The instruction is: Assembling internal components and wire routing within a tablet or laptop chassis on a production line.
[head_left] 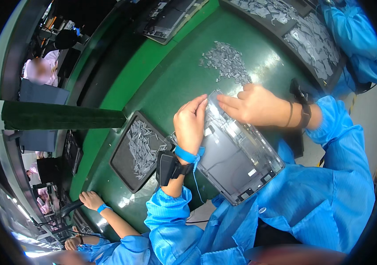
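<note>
A grey laptop housing with internal parts and strips lies tilted before me, its near edge against my blue smock. My left hand is closed at its far left edge, with thumb and fingers pressed together there. Over the far corner is my right hand. Its index finger and thumb come close together on the housing and the other fingers are curled. Whatever small thing may be between those fingertips is hidden. A blue wrist strap and a black device sit on my left wrist.
A dark tray of grey strips stands left of the housing. Beyond my hands lies a pile of small grey pieces. A larger tray of grey parts is at the far right, beside a person's blue sleeve. Another worker's hand rests at lower left.
</note>
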The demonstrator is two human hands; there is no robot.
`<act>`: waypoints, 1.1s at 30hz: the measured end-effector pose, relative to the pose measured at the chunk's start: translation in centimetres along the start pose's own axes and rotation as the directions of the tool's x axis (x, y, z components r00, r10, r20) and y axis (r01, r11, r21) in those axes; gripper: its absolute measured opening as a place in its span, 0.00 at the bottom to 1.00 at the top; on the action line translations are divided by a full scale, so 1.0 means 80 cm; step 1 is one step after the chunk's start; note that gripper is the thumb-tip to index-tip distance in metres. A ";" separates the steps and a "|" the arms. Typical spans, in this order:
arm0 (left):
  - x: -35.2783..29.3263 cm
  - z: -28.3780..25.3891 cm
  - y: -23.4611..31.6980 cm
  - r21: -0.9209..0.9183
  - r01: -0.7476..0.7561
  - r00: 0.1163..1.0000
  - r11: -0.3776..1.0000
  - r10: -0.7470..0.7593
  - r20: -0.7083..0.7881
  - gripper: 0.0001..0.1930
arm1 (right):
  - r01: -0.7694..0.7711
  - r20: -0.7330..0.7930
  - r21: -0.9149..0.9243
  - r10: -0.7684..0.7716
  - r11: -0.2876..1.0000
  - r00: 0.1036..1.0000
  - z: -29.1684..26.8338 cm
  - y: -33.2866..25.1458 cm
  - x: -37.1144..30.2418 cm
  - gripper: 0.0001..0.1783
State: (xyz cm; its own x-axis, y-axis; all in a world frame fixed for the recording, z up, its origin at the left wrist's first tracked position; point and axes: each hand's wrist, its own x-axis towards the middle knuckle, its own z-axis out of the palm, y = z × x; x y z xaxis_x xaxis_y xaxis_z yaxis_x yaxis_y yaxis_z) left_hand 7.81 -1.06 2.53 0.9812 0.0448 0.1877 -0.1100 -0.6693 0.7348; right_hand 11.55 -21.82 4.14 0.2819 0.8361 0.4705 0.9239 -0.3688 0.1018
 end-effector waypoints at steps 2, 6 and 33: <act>0.000 0.002 0.000 0.015 -0.011 1.000 1.000 0.011 -0.020 0.10 | 0.025 0.074 -0.018 -0.024 1.000 0.997 -0.002 -0.001 0.004 0.14; 0.002 0.003 0.003 0.067 -0.073 0.996 0.995 0.075 -0.036 0.08 | 0.036 0.070 0.006 -0.037 0.999 0.997 -0.002 0.006 0.002 0.13; -0.118 -0.069 0.028 -0.579 0.258 0.936 0.773 -0.349 -0.048 0.27 | -0.393 0.141 0.520 0.377 0.759 0.915 -0.009 0.015 -0.012 0.24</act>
State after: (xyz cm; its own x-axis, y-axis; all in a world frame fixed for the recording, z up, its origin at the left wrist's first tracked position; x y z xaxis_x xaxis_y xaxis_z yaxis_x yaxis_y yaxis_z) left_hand -2.58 1.14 6.01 0.9490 0.3115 -0.0493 0.0766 -0.0761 0.9942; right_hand 12.22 -23.40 4.44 0.6430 0.6835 0.3456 0.7247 -0.3972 -0.5631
